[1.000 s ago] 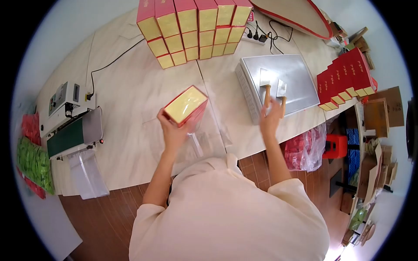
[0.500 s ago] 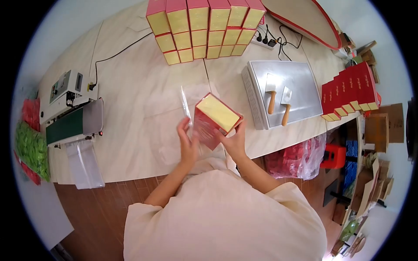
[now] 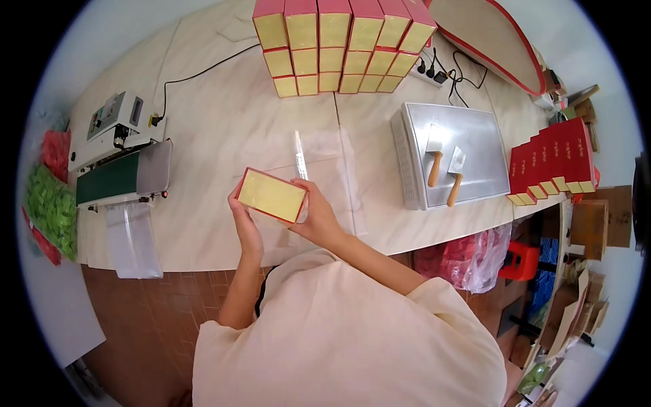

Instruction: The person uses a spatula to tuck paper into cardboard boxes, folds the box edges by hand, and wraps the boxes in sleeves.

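Observation:
Between my two hands is a box (image 3: 272,195) with a pale yellow face and red edges, held above the table's near part. My left hand (image 3: 245,224) grips its left end, and my right hand (image 3: 317,216) is wrapped round its right end. Whether film still covers the box I cannot tell. Behind my hands, sheets of clear plastic film (image 3: 346,176) lie flat on the marbled table (image 3: 210,142). A shiny strip (image 3: 300,154) of clear plastic lies just beyond my right hand.
Stacked red-and-yellow boxes (image 3: 333,30) stand at the back. Two wooden-handled scrapers (image 3: 453,178) lie on a metal-topped appliance (image 3: 475,129) at right, near more red boxes (image 3: 553,156). A sealing machine (image 3: 112,132) with a green belt stands left. A power strip (image 3: 426,73) trails cords.
Both hands have moved left with the box, away from the flat film. The loose film seen at my left hand is no longer there. The view has shifted slightly.

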`<state>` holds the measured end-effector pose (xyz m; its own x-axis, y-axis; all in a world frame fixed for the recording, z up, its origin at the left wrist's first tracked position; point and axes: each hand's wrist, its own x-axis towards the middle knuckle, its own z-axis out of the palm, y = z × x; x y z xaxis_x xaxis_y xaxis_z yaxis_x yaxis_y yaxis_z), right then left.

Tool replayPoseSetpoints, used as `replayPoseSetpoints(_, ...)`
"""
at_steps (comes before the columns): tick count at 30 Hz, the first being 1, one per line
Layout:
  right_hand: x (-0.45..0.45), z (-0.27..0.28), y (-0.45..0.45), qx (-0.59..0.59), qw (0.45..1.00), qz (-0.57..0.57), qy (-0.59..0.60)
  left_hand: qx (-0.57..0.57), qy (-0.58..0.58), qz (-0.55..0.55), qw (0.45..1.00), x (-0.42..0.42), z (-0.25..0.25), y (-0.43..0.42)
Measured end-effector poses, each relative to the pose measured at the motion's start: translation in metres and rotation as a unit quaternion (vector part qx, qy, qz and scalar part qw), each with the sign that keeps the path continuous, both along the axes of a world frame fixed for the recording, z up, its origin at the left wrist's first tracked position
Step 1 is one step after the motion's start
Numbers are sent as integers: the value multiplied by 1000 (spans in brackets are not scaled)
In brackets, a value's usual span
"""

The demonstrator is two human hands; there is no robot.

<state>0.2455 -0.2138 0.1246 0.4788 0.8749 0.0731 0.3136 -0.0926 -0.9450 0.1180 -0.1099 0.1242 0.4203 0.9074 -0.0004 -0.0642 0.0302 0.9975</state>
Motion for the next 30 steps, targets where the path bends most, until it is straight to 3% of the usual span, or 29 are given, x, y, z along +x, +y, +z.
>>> replayPoseSetpoints(1, -1, -6, 1, 2, 1000, -1, 1, 2, 1, -1, 1000, -3, -1, 3)
replayPoseSetpoints(3, -2, -14, 2, 15, 992, -2, -122, 28, 54, 1, 998, -12, -6, 9)
replayPoseSetpoints(4, 3, -3, 1, 15, 992, -5, -121, 28, 54, -2, 998, -12, -3, 12)
replayPoseSetpoints(6, 30, 21, -14, -48, 970, 49, -234, 60, 39, 15, 997, -10, 7, 16)
replayPoseSetpoints(8, 69, 9, -34, -100, 949, 4, -299, 106, 60, 30, 992, -8, 21, 22)
replayPoseSetpoints(9, 94, 3, -45, -93, 952, -72, -282, 155, 84, 50, 983, -6, 29, 22)
replayPoseSetpoints(12, 169, 3, -83, -159, 852, -326, -378, 211, 72, 48, 974, -2, 56, 21)
replayPoseSetpoints(14, 209, -9, -116, -286, 781, -373, -412, 261, 83, 45, 961, -2, 67, 21)
replayPoseSetpoints(15, 216, -7, -123, -285, 783, -366, -413, 292, 118, 9, 949, 0, 72, 19)
replayPoseSetpoints(17, 222, -6, -130, -426, 723, -300, -454, 319, 158, -22, 934, 7, 80, 17)
replayPoseSetpoints(19, 231, -25, -132, -438, 733, -324, -407, 434, 250, -123, 857, 13, 84, 13)
replayPoseSetpoints(21, 235, -39, -130, -449, 737, -356, -358, 443, 265, -152, 843, 14, 82, 9)
replayPoseSetpoints(22, 233, -42, -129, -403, 764, -379, -331, 453, 277, -185, 827, 14, 81, 7)
replayPoseSetpoints(25, 212, -29, -122, -336, 809, -381, -297, 463, 293, -169, 819, 20, 77, 0)
replayPoseSetpoints(28, 186, -20, -118, -126, 949, -258, -130, 423, 309, -153, 838, 24, 75, -4)
replayPoseSetpoints(30, 154, 10, -113, -128, 965, -207, -93, 416, 303, -128, 848, 28, 68, -4)
